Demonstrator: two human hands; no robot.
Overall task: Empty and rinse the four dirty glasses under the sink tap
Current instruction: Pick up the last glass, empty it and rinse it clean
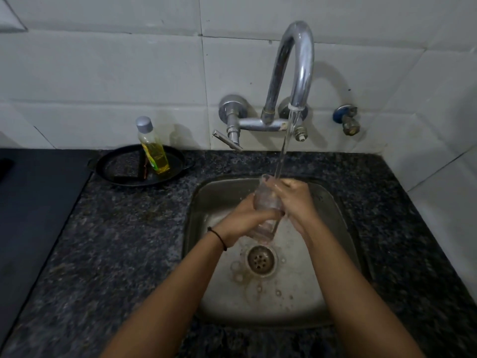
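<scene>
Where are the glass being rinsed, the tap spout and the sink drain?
glass [267, 202]: head view, on its clear side wall between both hands.
tap spout [300, 71]: head view, on the curved chrome neck.
sink drain [260, 259]: head view, on the perforated strainer centre.

You held one clear glass [267, 202] at frame centre, upright and slightly tilted over the sink [206, 293], the tap [296, 68] streaming into it.

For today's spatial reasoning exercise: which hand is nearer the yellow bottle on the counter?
Left. The left hand grips the glass on the side facing the yellow bottle; the right hand is beyond the glass.
</scene>
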